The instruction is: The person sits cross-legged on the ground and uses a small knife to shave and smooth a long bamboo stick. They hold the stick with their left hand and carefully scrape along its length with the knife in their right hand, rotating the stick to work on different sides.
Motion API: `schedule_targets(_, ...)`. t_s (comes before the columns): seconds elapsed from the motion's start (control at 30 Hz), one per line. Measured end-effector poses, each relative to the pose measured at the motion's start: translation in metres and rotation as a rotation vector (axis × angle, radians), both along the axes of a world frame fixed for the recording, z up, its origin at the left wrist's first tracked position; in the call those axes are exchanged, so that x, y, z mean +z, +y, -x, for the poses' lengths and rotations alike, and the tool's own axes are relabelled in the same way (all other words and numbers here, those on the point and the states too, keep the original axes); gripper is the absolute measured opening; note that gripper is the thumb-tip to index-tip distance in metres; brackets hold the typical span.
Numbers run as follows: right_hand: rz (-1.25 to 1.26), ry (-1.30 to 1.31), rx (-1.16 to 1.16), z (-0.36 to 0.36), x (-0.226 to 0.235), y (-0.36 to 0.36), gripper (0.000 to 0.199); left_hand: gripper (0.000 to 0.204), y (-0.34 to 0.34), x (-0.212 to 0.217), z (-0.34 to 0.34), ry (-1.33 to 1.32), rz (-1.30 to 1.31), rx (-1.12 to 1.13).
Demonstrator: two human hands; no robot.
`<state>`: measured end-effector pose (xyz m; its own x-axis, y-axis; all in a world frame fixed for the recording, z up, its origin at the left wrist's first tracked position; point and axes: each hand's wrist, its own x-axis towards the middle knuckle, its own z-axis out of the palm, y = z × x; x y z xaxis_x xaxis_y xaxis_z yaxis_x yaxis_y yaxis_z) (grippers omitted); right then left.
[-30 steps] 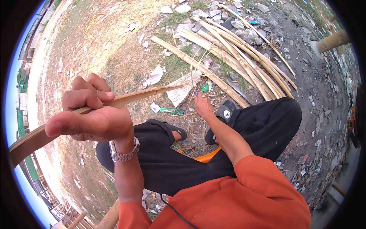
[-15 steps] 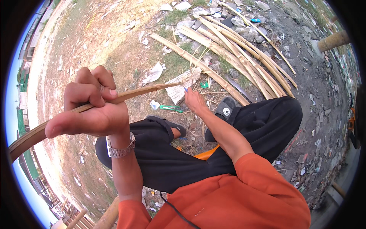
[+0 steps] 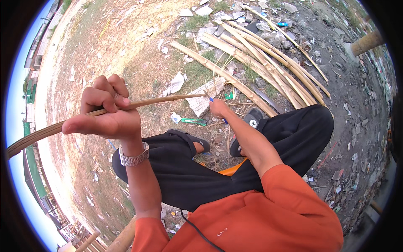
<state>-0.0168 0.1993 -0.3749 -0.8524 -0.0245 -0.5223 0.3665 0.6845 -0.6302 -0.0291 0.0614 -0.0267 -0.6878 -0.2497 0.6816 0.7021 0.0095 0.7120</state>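
Note:
A long split bamboo strip (image 3: 155,101) runs from the far left edge across to the middle. My left hand (image 3: 107,111) grips it with curled fingers, the thumb stretched out along its underside. At the strip's far end, my right hand (image 3: 218,109) is closed around a small blue-handled knife (image 3: 211,100). Its short blade is beside the strip's tip; whether they touch, I cannot tell. Below that tip lies a pale, weathered slab (image 3: 197,106) on the ground. A green box cutter (image 3: 194,122) lies nearer to my feet.
Several split bamboo lengths (image 3: 252,63) lie in a pile ahead to the right. Near them rests a long metal blade (image 3: 265,98). Stones, paper scraps and dry grass cover the ground. A round wooden post (image 3: 367,43) stands at the far right, and my bent knees flank the work.
My right hand has shifted slightly, showing more of the knife's blade and handle. The left hand and strip appear slightly higher and farther right, as the whole view has shifted a little.

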Motion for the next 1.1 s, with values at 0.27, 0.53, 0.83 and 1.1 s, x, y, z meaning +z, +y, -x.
schedule_targets(0.27,0.303,0.189,0.14,-0.014,0.187,-0.004,0.029,0.07,-0.017,0.007,0.006,-0.011,0.168,-0.068)
schedule_targets(0.53,0.237,0.406,-0.036,-0.056,0.178,-0.02,0.023,0.073,0.001,-0.003,0.002,-0.059,0.044,-0.23)
schedule_targets(0.83,0.19,0.348,0.029,-0.054,0.167,-0.012,0.023,0.074,0.001,-0.007,-0.003,-0.059,-0.043,-0.375)
schedule_targets(1.1,0.212,0.299,0.0,-0.054,0.159,-0.013,0.024,0.07,0.009,-0.005,-0.004,-0.089,-0.024,-0.402)
